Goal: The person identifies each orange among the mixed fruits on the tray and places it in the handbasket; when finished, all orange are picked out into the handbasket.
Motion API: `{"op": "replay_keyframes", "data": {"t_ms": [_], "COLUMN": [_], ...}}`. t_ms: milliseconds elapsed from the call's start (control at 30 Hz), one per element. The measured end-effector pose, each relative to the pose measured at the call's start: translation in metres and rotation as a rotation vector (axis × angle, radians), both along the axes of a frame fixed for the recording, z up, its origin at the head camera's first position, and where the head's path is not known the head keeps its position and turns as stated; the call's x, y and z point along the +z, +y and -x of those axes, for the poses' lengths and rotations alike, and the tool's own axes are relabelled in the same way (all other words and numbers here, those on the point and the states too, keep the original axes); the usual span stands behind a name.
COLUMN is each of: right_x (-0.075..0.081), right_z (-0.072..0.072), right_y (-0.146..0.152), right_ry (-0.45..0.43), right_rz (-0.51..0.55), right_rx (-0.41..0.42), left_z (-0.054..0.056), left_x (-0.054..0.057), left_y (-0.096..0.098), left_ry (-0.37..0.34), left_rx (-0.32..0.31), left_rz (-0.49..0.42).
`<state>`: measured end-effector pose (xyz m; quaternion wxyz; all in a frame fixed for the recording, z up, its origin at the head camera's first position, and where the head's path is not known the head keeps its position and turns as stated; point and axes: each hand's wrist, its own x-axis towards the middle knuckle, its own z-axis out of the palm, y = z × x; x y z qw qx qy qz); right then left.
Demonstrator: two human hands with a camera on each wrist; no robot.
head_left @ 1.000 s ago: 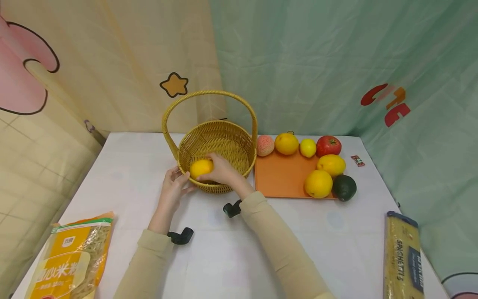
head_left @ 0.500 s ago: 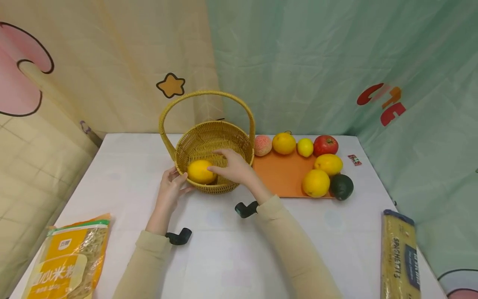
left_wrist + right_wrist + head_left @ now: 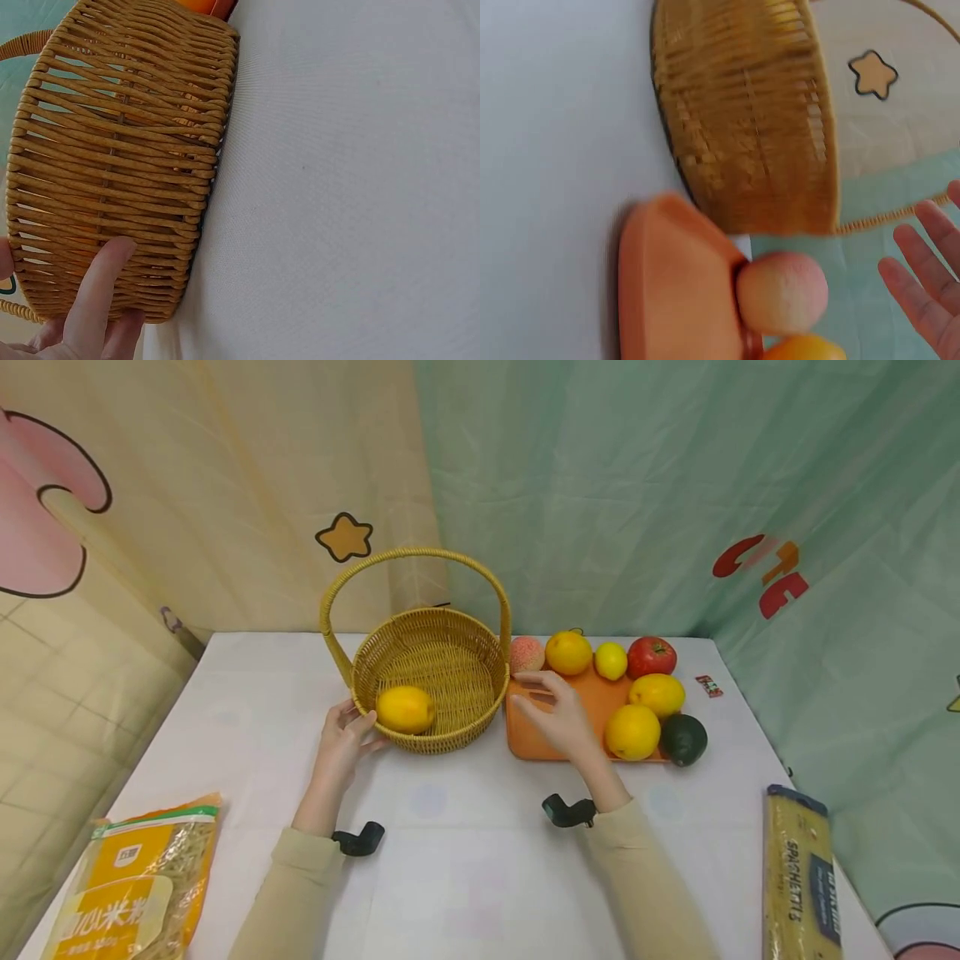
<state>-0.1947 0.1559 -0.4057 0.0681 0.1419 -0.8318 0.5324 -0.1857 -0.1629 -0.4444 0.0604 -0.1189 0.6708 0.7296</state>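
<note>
My left hand grips the left front rim of a wicker basket with a tall hooped handle. In the left wrist view its fingers press the basket's woven outer wall. Inside the basket, at the front left, lies a yellow mango-like fruit. My right hand hovers over the left part of an orange tray, fingers spread and holding nothing. Just beyond it is a pink peach, which also shows in the right wrist view beside the basket wall.
Along the tray's back and right lie an orange, a lemon, a red apple, a yellow oval fruit, a round yellow fruit and an avocado. A noodle bag and spaghetti pack flank the table.
My right hand let go of the yellow mango-like fruit inside the basket, then moved right, out of the basket and over the tray. The left hand keeps its grip on the rim.
</note>
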Motion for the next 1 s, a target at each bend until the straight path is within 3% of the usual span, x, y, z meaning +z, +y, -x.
{"op": "replay_keyframes", "data": {"t_ms": [167,367,500,700,1000], "right_x": [0.0,-0.001,-0.005,-0.015,-0.026], "right_z": [-0.017,-0.033,-0.042,-0.049,-0.044], "right_y": [0.041,0.083,0.101,0.112,0.109], "right_ry": [0.013,-0.094,-0.149,-0.186,-0.262], "right_rz": [-0.091,-0.148,-0.149,-0.147,-0.161], "right_rx": [-0.15,-0.357,-0.444,-0.516,-0.569], "left_z": [0.0,0.0,0.0,0.002,0.002], "left_x": [0.0,0.001,0.002,-0.002,-0.004], "left_y": [0.001,0.001,0.001,0.0,-0.001], "left_ry": [-0.001,-0.006,-0.006,-0.011,0.002], "left_rx": [-0.004,-0.003,0.0,0.002,0.001], "left_rz": [-0.002,0.008,0.007,0.005,-0.005]}}
